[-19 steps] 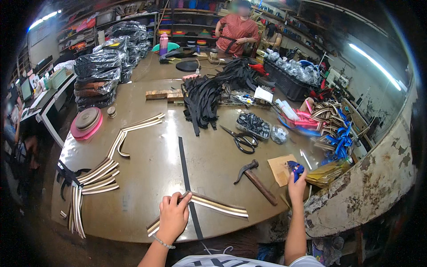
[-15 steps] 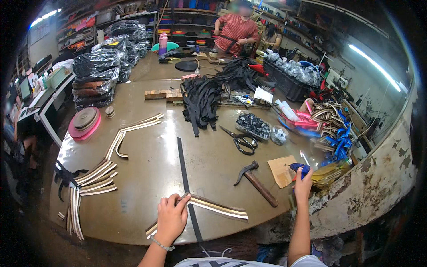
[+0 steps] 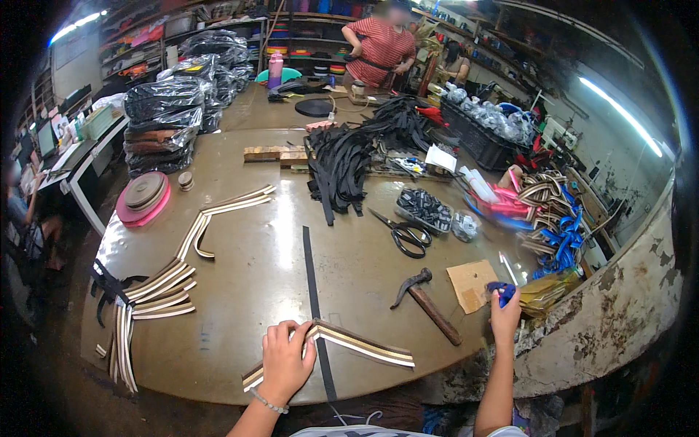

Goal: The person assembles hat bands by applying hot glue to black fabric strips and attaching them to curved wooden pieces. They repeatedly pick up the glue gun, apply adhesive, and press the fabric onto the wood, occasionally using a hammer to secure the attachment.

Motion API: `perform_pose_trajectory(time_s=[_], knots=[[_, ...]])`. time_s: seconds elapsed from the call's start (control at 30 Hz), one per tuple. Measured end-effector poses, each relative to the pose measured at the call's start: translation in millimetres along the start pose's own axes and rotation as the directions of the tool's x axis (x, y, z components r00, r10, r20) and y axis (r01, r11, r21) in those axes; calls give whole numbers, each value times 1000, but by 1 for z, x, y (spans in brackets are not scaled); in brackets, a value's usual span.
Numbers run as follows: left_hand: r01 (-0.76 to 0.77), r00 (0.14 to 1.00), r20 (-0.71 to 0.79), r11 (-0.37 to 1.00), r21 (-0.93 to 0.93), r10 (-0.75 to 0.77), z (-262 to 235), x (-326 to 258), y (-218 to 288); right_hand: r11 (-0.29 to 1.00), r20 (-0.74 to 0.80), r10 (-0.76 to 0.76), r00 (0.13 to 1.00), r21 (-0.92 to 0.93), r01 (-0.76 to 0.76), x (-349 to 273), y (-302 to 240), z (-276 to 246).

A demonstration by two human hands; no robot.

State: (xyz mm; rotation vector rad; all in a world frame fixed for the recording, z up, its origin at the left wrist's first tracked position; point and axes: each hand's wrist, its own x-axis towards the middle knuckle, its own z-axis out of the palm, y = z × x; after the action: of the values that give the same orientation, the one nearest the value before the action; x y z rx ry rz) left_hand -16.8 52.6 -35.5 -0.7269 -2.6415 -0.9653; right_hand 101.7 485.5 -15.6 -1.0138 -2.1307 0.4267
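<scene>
A brown, tan and white striped webbing strap lies bent across a narrow black strap near the table's front edge. My left hand is closed over the striped strap just left of the crossing, its fingers pressing it down. My right hand grips a blue glue gun at the right side of the table; its trigger is hidden by the fingers. Beside the gun lies a piece of brown cardboard. A hammer with a wooden handle rests between my two hands.
Striped straps lie at left. Beyond the hammer are black scissors and a container of black buckles. A heap of black straps lies farther back, and wrapped packages are stacked back left. A person stands at the far end.
My right hand has moved slightly right with the glue gun, which has turned. My left fingers have eased back from the crossing, showing the bend in the striped strap. The view has shifted a little.
</scene>
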Motion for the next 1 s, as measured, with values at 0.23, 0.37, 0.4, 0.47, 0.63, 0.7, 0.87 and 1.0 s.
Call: perform_pose_trajectory(time_s=[0.23, 0.37, 0.4, 0.47, 0.63, 0.7, 0.87, 1.0], knots=[[-31, 985, -169, 999, -38, 24, -4, 0, 1, 998, 136, 61, 989, 15, -64, 10, 10, 4], [-371, 844, -460, 919, -133, 274, -16, -3, 9, 999, 13, -15, 1000, -37, 15, 4, -1, 5], [-378, 849, -460, 907, -185, 260, -20, -5, 16, 1000, -37, -2, 999, 2, 2, 1, -4, 7], [-381, 827, -536, 869, -316, 168, -33, -10, 38, 997, -159, -20, 987, 68, 31, -5, -8, 14], [154, 977, 178, 193, -969, 119, -121, -19, 112, 990, -150, 49, 988, 138, -28, -18, -2, 35], [312, 939, 325, 121, -942, 109, -151, -8, 146, 993, -124, 73, 990, 105, -60, -22, 4, 40], [-115, 939, -124, -49, -992, 320, -175, 46, 197, 998, -14, 51, 999, 37, -50, -8, 8, 32], [-469, 753, -542, -274, -840, 373, -170, 51, 204, 996, 90, -31, 995, -77, 38, 13, -17, 2]])
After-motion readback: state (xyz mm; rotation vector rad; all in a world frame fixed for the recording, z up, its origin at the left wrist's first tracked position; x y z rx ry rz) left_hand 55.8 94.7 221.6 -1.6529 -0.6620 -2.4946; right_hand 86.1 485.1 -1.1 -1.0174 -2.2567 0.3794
